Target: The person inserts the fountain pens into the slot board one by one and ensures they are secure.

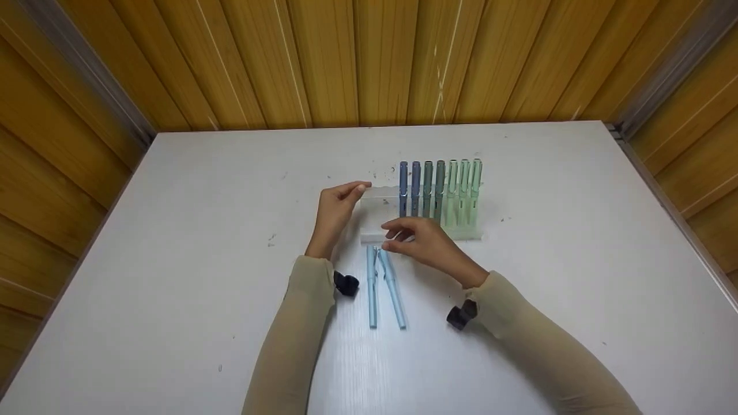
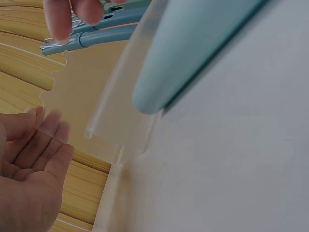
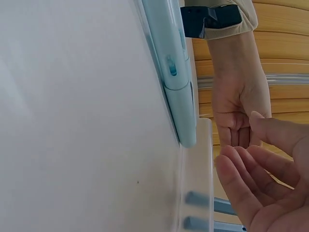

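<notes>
A clear pen stand (image 1: 380,237) stands mid-table, with several capped pens upright in its middle and right slots: dark blue pens (image 1: 403,184), dark green pens (image 1: 428,187) and light green pens (image 1: 464,190). My left hand (image 1: 336,216) pinches the stand's upper left corner between thumb and fingers; through the plastic its fingers (image 2: 46,137) show in the left wrist view. Just before the stand's lower ledge, my right hand (image 1: 424,239) hovers with loosely bent fingers and holds nothing. Two light blue pens (image 1: 372,288) lie on the table below the stand, cap ends almost touching it.
The white table (image 1: 173,242) carries a few small dark specks. Yellow wood-look panels (image 1: 380,63) rise behind the table and at both sides. A small black camera (image 1: 347,285) sits on the left wrist, another camera (image 1: 459,317) on the right.
</notes>
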The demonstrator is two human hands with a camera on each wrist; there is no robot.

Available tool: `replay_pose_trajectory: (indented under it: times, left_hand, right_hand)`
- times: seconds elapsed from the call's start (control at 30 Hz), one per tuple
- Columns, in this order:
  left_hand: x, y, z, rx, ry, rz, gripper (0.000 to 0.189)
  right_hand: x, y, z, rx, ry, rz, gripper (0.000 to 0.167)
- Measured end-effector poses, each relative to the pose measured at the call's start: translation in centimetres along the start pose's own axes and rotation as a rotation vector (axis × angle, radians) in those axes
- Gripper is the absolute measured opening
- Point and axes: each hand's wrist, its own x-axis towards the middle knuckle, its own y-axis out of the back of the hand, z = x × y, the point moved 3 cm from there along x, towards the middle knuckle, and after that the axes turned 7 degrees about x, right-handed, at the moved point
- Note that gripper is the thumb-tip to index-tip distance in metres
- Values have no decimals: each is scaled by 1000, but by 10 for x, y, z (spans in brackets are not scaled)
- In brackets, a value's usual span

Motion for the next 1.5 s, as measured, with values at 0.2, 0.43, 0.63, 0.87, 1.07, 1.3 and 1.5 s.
replay_pose_trajectory:
  times: [0.2, 0.43, 0.63, 0.87, 1.07, 1.3, 1.5]
  left_hand:
    - [0, -1, 0, 15, 13, 6, 22]
    - [0, -2, 1, 13, 6, 10, 23]
    - [0, -2, 0, 4, 0, 7, 23]
    - [0, -1, 2, -34, -31, -6, 22]
    - [0, 1, 2, -2, -27, 0, 23]
    - [0, 1, 1, 14, -17, 5, 23]
    - [0, 1, 0, 22, -14, 7, 22]
  right_hand:
    - [0, -5, 3, 8, -96, -65, 44]
    - [1, -12, 10, 34, -194, -124, 48]
    - [3, -14, 11, -19, -190, -144, 48]
    - [4, -17, 9, -72, -166, -180, 50]
    - [6, -19, 6, -109, -151, -182, 46]
    - [7, -21, 7, -118, -179, -161, 40]
    - [8, -19, 9, -118, -209, -168, 35]
